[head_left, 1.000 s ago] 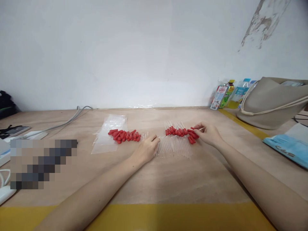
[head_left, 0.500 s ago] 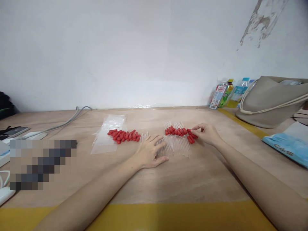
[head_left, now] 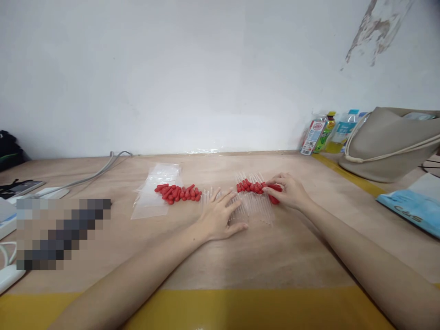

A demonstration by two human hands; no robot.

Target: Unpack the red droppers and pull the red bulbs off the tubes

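Observation:
My left hand (head_left: 220, 215) lies flat with fingers spread over several clear glass dropper tubes (head_left: 256, 208) in the middle of the table. Left of it is a heap of red rubber dropper bulbs (head_left: 178, 194), partly on clear plastic bags (head_left: 147, 208). A second row of red dropper bulbs (head_left: 252, 186) runs across the tubes to the right of that hand. At the right end of this row, my right hand (head_left: 288, 190) has thumb and fingers closed on a red dropper bulb. Its fingers partly hide the neighbouring bulbs.
Drink bottles (head_left: 340, 133) and a carton (head_left: 312, 137) stand by the wall at right, beside a beige bag (head_left: 388, 146). A blue packet (head_left: 412, 213) lies at far right. A grey cable (head_left: 92, 174) runs along the left side, near a blurred-out patch (head_left: 63, 233).
My right hand has moved slightly left along the row, and its fingers now cover more of the end bulbs. My left hand has shifted slightly right, still spread on the tubes.

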